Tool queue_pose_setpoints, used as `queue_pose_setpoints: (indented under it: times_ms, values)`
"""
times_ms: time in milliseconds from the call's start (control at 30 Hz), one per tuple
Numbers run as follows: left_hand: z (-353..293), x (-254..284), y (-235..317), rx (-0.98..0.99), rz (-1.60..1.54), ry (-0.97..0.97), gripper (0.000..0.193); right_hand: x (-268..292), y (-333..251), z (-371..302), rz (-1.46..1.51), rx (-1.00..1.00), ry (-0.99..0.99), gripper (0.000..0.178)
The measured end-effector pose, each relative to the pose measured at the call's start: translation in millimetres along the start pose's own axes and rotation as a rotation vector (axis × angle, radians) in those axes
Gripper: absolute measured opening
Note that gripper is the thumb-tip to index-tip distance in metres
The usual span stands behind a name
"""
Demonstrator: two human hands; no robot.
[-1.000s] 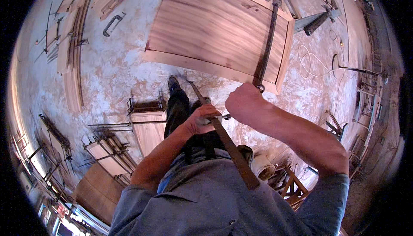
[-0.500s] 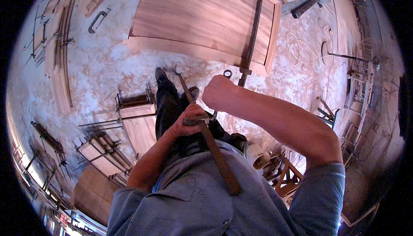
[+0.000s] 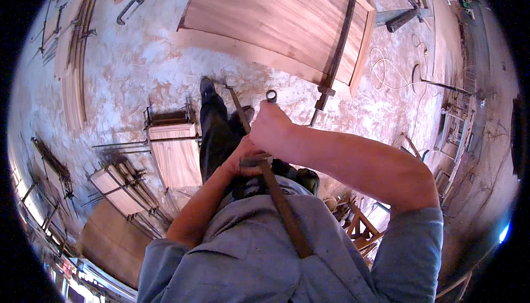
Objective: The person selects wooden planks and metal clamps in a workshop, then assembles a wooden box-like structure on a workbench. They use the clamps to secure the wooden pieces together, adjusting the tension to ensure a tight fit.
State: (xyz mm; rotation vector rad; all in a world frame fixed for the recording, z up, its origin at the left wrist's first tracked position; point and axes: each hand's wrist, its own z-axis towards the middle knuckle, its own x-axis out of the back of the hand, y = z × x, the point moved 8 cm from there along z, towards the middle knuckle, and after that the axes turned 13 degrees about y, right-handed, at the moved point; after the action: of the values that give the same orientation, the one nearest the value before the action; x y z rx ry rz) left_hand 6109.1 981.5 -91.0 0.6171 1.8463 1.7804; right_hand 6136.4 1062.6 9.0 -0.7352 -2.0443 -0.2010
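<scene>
A long rusty bar clamp point(image 3: 282, 210) slants before my body, its lower end against my shirt and its far end near my shoes. My left hand point(image 3: 243, 155) is closed around the bar by its metal jaw point(image 3: 255, 160). Just above it, my right hand point(image 3: 269, 125) is a closed fist around a dark tool with a round ring end point(image 3: 271, 95); most of that tool is hidden in the fist. The two hands nearly touch, and whether the right one also meets the bar I cannot tell.
Ahead lies a large wooden panel point(image 3: 265, 21) with another bar clamp point(image 3: 343, 32) across its right side. A C-clamp point(image 3: 131, 10) and long boards point(image 3: 74, 71) lie at far left. Smaller clamped panels point(image 3: 175, 162) stand left of my legs. A pale cord point(image 3: 381, 71) curls at right.
My right fist and its ring-ended tool have swung left and closer to my left hand. The view has shifted, so the large panel sits farther right.
</scene>
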Motion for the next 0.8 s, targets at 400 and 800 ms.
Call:
queue_pose_setpoints:
  times_ms: [400,800]
  values:
    - [7.9,16.6,8.7,-0.147,0.138,0.055,0.036,29.8,-36.5,-51.7,0.031,-0.135,-0.222,0.018]
    - [66.9,50.2,30.6,-0.138,0.072,0.349,0.020,-44.5,-9.7,-114.6,1.253,-0.990,0.224,0.032]
